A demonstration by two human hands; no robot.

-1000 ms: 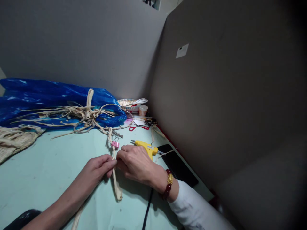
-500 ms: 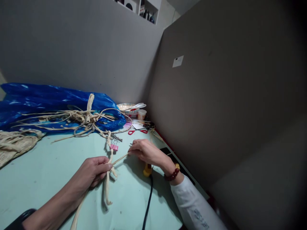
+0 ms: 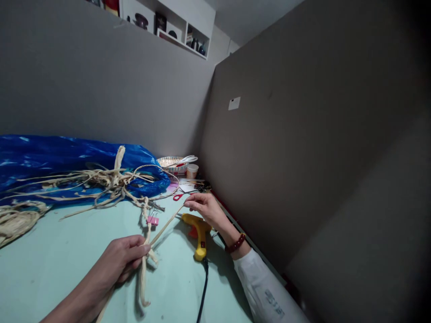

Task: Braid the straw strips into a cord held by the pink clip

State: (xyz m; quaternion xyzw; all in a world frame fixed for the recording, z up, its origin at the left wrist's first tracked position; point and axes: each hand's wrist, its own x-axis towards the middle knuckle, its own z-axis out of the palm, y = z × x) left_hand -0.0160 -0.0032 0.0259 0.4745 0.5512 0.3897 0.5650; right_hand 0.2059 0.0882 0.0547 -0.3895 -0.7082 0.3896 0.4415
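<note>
My left hand [image 3: 126, 258] is narrowed to a pinch on the pale fibre cord [image 3: 149, 232], at the near side of the table [image 3: 50, 273], just below the pink binder clip [image 3: 152, 220]. My right hand [image 3: 206, 210] holds the far end of a thin strand [image 3: 166, 227] between thumb and fingertips, and the strand runs straight from one hand to the other — up and to the right. A loose tail [image 3: 143, 287] hangs below my left fingers, and on the far side of the clip the cord is twisted or plaited; I cannot tell which. I judge the step in hand to be working this strand in at the pinch. The next move seems to call for a steady left grip and even tension from the right — clear of the yellow glue gun [image 3: 201, 235], which lies just below my right hand.
</note>
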